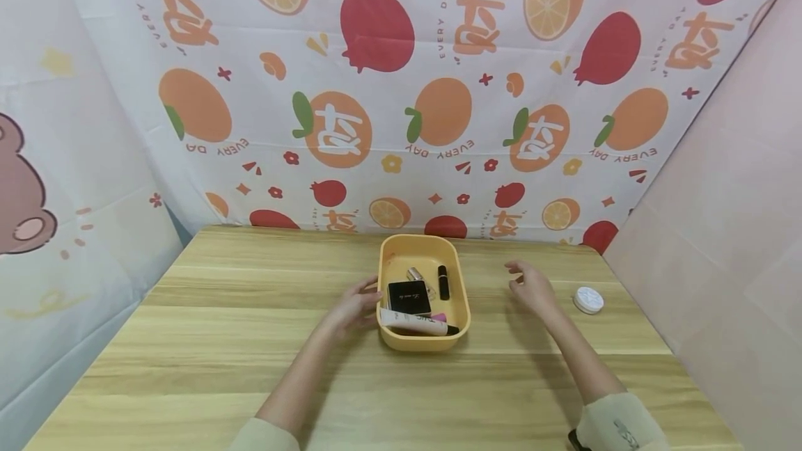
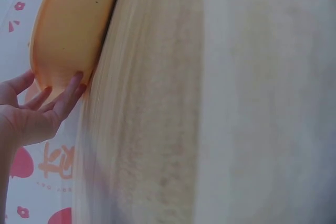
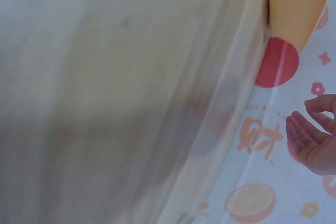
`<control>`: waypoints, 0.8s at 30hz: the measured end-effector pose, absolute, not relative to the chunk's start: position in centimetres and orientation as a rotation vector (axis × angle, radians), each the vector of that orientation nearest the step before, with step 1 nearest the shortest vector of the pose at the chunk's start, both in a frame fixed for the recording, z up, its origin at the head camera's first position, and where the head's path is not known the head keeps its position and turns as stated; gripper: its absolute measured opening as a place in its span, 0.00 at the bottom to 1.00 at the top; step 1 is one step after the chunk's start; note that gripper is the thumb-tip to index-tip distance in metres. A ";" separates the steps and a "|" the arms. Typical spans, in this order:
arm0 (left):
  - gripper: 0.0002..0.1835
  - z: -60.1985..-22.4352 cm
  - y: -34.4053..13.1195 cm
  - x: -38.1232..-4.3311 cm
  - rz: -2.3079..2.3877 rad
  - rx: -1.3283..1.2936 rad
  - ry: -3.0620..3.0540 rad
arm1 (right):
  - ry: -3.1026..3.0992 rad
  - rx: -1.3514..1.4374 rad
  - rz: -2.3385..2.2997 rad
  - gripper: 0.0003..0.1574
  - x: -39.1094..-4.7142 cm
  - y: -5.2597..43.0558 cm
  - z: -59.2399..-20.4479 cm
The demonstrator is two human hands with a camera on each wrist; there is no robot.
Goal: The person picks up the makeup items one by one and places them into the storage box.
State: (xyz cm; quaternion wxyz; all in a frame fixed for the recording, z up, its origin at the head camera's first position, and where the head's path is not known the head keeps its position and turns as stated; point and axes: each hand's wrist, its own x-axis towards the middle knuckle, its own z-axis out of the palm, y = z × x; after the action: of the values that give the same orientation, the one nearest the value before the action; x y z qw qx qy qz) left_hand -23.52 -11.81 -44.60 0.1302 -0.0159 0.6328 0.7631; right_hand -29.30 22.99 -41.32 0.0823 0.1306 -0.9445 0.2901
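Observation:
A yellow plastic bin (image 1: 422,345) stands on the wooden table in the head view. In it lie a black square case (image 1: 409,296), a pale squeeze tube (image 1: 413,323) with a black cap, a black lipstick-like tube (image 1: 443,282) and a small silver-capped item (image 1: 414,275). Something pink (image 1: 438,317) peeks out behind the squeeze tube. My left hand (image 1: 352,308) touches the bin's left side, fingertips (image 2: 77,77) on its outer wall and thumb near the rim. Apart from the bin, to its right, my right hand (image 1: 531,289) hovers over the table with loosely bent fingers and holds nothing.
A round white tin-like container (image 1: 589,300) sits on the table (image 1: 250,339) right of my right hand. Fruit-print cloth (image 1: 388,124) hangs behind the table's back edge, and plainer cloths hang at both sides.

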 end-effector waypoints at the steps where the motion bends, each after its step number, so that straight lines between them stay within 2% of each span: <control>1: 0.30 -44.6 -11.8 -23.5 2.217 -0.047 1.839 | -2.822 0.385 0.864 0.24 -29.2 23.3 -41.4; 8: 0.30 -44.5 -12.0 -23.5 2.209 -0.037 1.832 | -2.808 0.339 0.846 0.23 -29.1 25.2 -42.3; 17: 0.33 -46.3 -12.5 -24.8 2.174 -0.027 1.838 | -2.832 0.265 0.819 0.24 -29.8 27.1 -42.7; 24: 0.34 -45.3 -12.1 -24.4 2.174 -0.002 1.862 | -2.856 0.202 0.744 0.24 -30.2 28.0 -42.2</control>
State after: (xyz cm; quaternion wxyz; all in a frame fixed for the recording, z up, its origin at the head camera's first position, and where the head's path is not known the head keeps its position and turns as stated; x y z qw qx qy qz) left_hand -24.38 -12.10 -45.33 0.1389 -0.0007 0.6442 0.7521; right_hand -30.25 28.00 -42.21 0.0913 0.0681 -0.9614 0.2505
